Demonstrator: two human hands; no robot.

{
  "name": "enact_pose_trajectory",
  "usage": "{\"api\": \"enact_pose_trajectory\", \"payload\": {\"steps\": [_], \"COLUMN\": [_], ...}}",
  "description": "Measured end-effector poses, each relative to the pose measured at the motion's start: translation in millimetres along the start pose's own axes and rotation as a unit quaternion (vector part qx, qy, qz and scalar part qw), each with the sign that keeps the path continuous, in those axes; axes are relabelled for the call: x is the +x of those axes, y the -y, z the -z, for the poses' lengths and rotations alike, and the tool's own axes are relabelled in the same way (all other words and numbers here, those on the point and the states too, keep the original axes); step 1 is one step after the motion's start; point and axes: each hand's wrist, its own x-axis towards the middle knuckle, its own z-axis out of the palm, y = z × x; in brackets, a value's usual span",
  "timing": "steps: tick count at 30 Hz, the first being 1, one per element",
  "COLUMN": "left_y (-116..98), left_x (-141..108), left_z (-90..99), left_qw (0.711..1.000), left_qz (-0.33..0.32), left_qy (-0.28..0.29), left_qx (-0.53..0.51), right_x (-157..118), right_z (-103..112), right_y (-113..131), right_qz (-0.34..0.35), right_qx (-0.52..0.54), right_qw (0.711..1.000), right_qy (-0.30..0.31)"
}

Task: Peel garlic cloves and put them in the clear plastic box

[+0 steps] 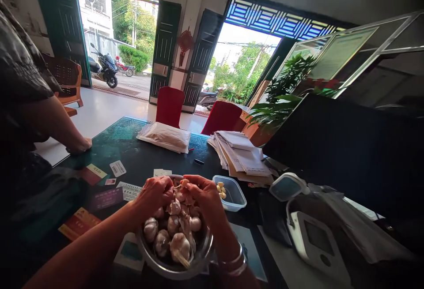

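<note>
A metal bowl [162,272] full of garlic bulbs [180,245] and loose papery skins stands in front of me on the dark table. Over its far rim, my right hand [206,194] pinches a small piece of garlic [184,183], likely a clove, between thumb and fingers. Close beside it, my left hand [155,192] is curled with fingertips pressed together; whatever they grip is hidden. Just right of the bowl, a clear plastic container [239,200] holds several peeled garlic cloves [221,189] at its left side.
Cards [105,198] lie left of the bowl. A plastic-wrapped package [164,137] and a paper stack [240,152] sit farther back. A white device with a screen [314,240] and a dark monitor [344,156] occupy the right. At left, another person's hand [79,145] rests on the table edge.
</note>
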Motion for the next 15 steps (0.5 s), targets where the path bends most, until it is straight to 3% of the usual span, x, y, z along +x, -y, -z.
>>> {"api": "enact_pose_trajectory", "payload": {"steps": [4,8,15], "left_y": [7.6,16.2,20.2], "left_x": [3.1,6.4,7.6], "left_z": [1.2,-0.2,2.5], "left_qw": [0.997,0.988,0.971], "left_qz": [-0.005,-0.011,-0.098], "left_qy": [0.009,-0.002,0.058], "left_qx": [0.080,0.153,0.209], "right_x": [1.1,2.8,4.1], "right_z": [4.9,8.5,5.3], "right_y": [1.6,-0.5,-2.5], "right_qz": [0.033,0.031,0.004], "right_qx": [0.047,0.066,0.060], "right_qw": [0.998,0.997,0.998], "right_qy": [-0.030,-0.011,0.024]}}
